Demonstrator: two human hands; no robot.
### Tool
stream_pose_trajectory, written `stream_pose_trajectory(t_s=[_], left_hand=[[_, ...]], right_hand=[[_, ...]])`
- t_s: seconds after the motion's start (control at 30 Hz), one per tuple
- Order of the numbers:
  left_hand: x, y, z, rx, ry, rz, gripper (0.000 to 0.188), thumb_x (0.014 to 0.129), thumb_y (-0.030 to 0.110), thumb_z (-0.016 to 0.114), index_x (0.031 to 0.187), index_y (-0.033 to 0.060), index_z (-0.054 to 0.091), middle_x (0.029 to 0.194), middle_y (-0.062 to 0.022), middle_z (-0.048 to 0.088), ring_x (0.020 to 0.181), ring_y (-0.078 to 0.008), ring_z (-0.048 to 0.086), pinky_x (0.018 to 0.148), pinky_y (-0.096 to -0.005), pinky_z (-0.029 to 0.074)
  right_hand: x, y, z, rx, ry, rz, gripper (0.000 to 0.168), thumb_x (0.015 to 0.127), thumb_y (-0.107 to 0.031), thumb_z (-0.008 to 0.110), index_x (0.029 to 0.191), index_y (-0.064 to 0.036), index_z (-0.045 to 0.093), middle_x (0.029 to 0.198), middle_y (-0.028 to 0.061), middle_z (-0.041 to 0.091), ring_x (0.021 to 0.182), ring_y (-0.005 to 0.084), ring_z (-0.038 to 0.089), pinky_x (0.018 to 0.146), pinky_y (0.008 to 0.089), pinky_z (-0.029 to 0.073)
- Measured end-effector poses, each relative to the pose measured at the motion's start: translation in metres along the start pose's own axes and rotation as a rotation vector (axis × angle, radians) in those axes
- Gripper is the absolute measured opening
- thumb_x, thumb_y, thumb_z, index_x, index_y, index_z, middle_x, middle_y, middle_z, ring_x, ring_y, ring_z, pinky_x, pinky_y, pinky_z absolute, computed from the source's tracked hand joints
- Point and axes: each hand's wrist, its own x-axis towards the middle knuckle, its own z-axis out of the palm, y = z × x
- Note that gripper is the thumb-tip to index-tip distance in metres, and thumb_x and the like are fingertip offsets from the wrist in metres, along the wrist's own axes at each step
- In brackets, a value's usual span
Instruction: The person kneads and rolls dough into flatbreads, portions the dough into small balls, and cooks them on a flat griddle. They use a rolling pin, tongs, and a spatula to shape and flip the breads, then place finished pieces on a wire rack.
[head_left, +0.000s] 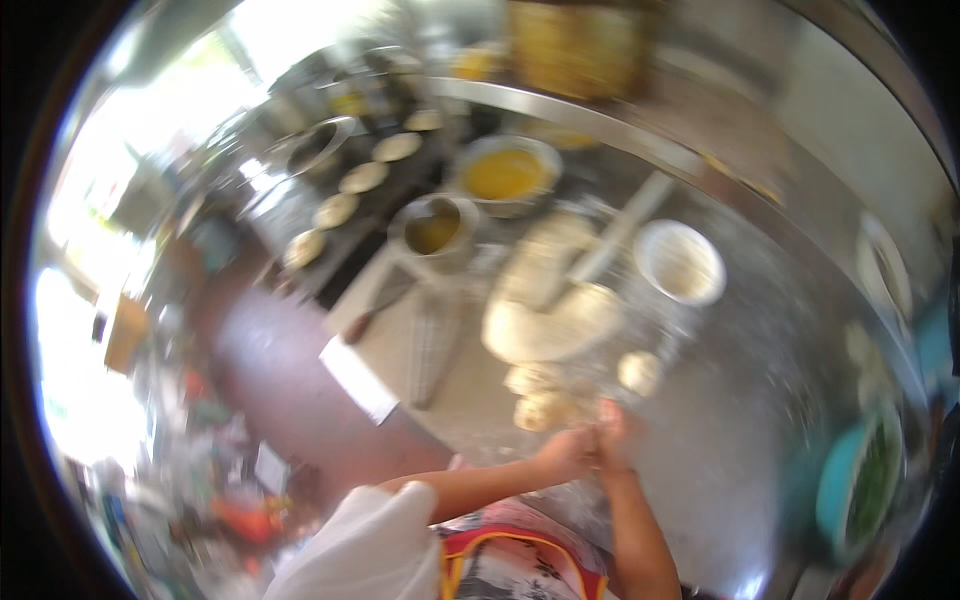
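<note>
My left hand (568, 453) and my right hand (619, 435) meet over the near part of the floured worktop. Blur hides whether anything is between them. Just beyond lie small dough pieces (541, 409) and, to the right, one round dough ball (639, 373). A large slab of dough (551, 330) stretches away from me behind those pieces. Across it rests a long pale tool (621, 229), perhaps a scraper or a rolling pin. A white bowl (680, 262) with a pale powdery content stands right of the dough.
A pot (433, 225) and a bowl of yellow liquid (508, 176) stand at the back. Several flat dough rounds (336, 211) line a dark griddle at left. A dark-handled spatula (358, 328) lies near the worktop's left edge. A turquoise basin of greens (859, 480) is far right.
</note>
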Motion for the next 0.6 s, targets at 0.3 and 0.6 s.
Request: stream_pose_trajectory(t_s=[0.3, 0.6], left_hand=[[-0.033, -0.010, 0.002, -0.046, 0.009, 0.039, 0.039, 0.077, 0.017, 0.066, 0.110, 0.0051, 0.050, 0.094, -0.0205, 0.062, 0.088, -0.0398, 0.060, 0.071, -0.0451, 0.049], [-0.034, -0.049, 0.010, -0.017, -0.069, 0.498, 0.034, 0.065, 0.015, 0.067, 0.097, 0.0036, 0.058, 0.093, -0.0195, 0.064, 0.081, -0.0400, 0.062, 0.064, -0.0460, 0.049]], right_hand=[[0.000, -0.003, -0.012, -0.040, -0.093, -0.098, 0.021, 0.089, -0.025, 0.053, 0.089, -0.008, 0.065, 0.084, 0.0140, 0.067, 0.074, 0.0267, 0.062, 0.066, 0.0391, 0.046], [0.006, 0.006, -0.009, -0.094, -0.011, -0.317, 0.030, 0.091, -0.027, 0.052, 0.097, 0.001, 0.063, 0.089, 0.0162, 0.067, 0.081, 0.0287, 0.064, 0.070, 0.0405, 0.050]])
